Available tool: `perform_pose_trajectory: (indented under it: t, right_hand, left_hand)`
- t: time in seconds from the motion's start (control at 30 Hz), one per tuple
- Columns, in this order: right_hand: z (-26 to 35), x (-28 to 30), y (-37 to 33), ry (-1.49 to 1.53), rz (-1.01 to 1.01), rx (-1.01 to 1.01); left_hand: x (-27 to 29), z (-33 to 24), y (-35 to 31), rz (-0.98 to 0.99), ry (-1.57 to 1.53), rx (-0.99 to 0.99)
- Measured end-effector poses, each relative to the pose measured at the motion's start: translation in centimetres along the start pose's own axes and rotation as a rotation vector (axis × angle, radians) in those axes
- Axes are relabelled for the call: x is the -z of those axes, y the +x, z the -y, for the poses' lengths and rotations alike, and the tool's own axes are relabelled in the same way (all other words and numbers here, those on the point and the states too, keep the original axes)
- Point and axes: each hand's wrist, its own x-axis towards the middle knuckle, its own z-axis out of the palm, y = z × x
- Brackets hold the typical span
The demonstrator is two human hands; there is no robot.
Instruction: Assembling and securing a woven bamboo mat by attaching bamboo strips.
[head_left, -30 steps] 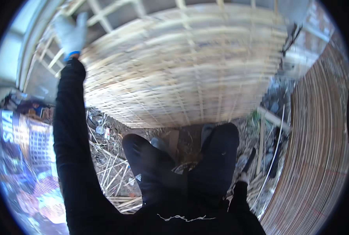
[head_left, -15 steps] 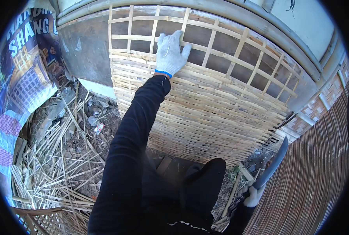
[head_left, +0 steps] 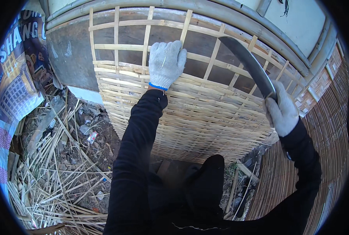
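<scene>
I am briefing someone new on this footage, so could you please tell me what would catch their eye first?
The raised right hand, in a white glove at the right of the picture, grips a long curved blade that points up and left over a half-woven bamboo panel. The left hand, also gloved, rests flat at the upper middle, where dense weave gives way to open lattice. Loose bamboo strips litter the ground at lower left.

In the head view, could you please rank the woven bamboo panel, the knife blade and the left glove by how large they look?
1. woven bamboo panel
2. knife blade, longer than the glove but slimmer, so this order is unsure
3. left glove
</scene>
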Motion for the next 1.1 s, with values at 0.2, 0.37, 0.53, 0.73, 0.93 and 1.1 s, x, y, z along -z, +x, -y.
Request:
perform_pose_trajectory:
  t: [0.2,0.37,0.53,0.73,0.93,1.1]
  right_hand:
    - [0.7,-0.4,3.9,-0.258,0.209,0.037]
    - [2.3,-2.6,3.4,-0.186,0.103,0.042]
    - [0.4,-2.3,3.8,-0.294,0.14,0.024]
    - [2.3,-2.0,4.1,-0.174,0.034,-0.042]
    - [4.6,-1.7,3.5,-0.067,0.068,-0.072]
    - [10.0,-3.3,4.9,0.296,-0.064,-0.015]
  left_hand:
    - [-0.1,0.0,0.2,-0.011,-0.043,0.014]
    - [-0.2,0.7,-0.1,-0.026,-0.037,-0.007]
    - [-0.6,0.3,-0.4,-0.034,-0.054,-0.01]
    - [-0.6,0.2,-0.5,-0.008,-0.045,0.02]
    - [-0.5,0.4,-0.9,-0.062,-0.032,0.013]
    - [-0.6,-0.1,-0.8,-0.099,-0.074,0.045]
